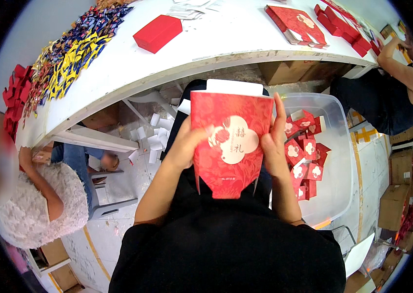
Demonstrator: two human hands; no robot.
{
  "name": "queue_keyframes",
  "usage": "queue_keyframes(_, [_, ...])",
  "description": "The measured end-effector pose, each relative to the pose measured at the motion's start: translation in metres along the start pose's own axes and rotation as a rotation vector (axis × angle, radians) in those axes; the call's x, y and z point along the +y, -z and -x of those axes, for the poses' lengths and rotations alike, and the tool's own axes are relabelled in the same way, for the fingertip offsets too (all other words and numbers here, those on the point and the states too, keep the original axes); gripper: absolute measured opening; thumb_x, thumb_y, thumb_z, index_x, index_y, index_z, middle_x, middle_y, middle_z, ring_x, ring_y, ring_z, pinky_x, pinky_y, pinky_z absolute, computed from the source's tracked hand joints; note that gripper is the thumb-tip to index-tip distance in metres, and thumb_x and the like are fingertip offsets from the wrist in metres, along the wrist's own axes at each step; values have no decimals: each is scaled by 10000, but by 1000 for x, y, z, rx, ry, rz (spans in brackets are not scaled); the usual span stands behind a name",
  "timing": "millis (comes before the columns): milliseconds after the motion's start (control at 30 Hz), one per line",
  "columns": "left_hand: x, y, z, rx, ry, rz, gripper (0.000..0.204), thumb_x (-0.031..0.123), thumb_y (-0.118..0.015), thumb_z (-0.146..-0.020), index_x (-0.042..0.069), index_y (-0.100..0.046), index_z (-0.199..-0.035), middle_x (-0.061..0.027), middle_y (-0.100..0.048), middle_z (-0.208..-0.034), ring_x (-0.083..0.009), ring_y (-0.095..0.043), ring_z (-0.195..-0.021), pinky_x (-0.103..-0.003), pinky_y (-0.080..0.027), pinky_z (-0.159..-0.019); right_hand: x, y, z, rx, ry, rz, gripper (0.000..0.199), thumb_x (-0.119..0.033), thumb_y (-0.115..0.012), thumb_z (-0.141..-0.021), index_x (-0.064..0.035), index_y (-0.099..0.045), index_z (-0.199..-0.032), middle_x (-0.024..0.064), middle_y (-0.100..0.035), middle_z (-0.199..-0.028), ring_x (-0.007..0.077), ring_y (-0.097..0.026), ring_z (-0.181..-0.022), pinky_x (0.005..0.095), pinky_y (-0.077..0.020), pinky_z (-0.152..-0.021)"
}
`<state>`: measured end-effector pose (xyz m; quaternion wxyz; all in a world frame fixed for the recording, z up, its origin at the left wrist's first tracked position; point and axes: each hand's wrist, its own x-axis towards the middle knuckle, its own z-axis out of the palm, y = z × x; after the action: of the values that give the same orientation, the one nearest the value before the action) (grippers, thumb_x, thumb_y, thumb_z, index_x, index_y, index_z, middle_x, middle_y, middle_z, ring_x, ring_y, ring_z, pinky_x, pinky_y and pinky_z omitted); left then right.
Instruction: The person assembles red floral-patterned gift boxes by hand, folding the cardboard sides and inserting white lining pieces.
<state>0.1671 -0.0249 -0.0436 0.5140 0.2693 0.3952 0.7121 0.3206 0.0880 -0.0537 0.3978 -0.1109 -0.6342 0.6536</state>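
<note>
Upright over my lap I hold a red printed carton point(233, 107) with a pale flower shape on its front. A white flap stands up at its top end, and its lower flap tapers to a narrower edge. My left hand point(187, 144) grips the left side, the thumb lying across the front. On the other side my right hand point(276, 141) closes round the edge, its fingers reaching up along it. Close to my right hand, a clear plastic bin point(339, 183) holds several small red boxes point(309, 149) with the same pale flower.
Ahead is a white table point(226, 36) bearing a red box point(157, 33), flat red cartons point(297, 25) and heaped wrapped packets point(74, 58). White paper scraps point(155, 141) litter the floor. People sit at left point(45, 207) and right point(387, 100). Brown cardboard boxes point(394, 207) line the right.
</note>
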Motion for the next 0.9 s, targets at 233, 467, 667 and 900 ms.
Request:
queue_keyframes(233, [-26,29,-22,50,-75,159,490,168,-431,-912,9,-255,-1340,-157,-418,-1249,-240,-559,-992,-324,-488,-806,-11,9,6,-179,455,873,563,-93,-602,-615,-204,-528,-1161,234,-267,-1364,414,-295,-1232,504,-254,-981])
queue_keyframes(467, [-45,35,-9,40,24,260,593,194,-509,-864,31,-230,-1360,-151,-389,-1281,-231,-502,-1065,-328,-438,-862,-38,-9,8,-220,593,768,297,-208,-678,-627,-156,-650,-918,243,-267,-1379,463,-251,-1260,552,-216,-982])
queue_keyframes(667, [1,33,13,-63,90,425,686,217,-576,-822,51,-209,-1378,-145,-363,-1309,-223,-454,-1127,-331,-395,-911,-40,-54,13,-585,478,417,411,-369,-758,-616,-53,-556,-786,255,-342,-1333,479,-278,-1245,575,-269,-933])
queue_keyframes(900, [35,17,53,-2,36,348,799,243,-653,-773,73,-184,-1398,-139,-333,-1341,-214,-398,-1199,-335,-345,-967,-53,-68,12,-636,181,328,696,-395,-780,-604,-7,-448,-1076,283,-331,-1317,426,-328,-1234,444,-302,-984])
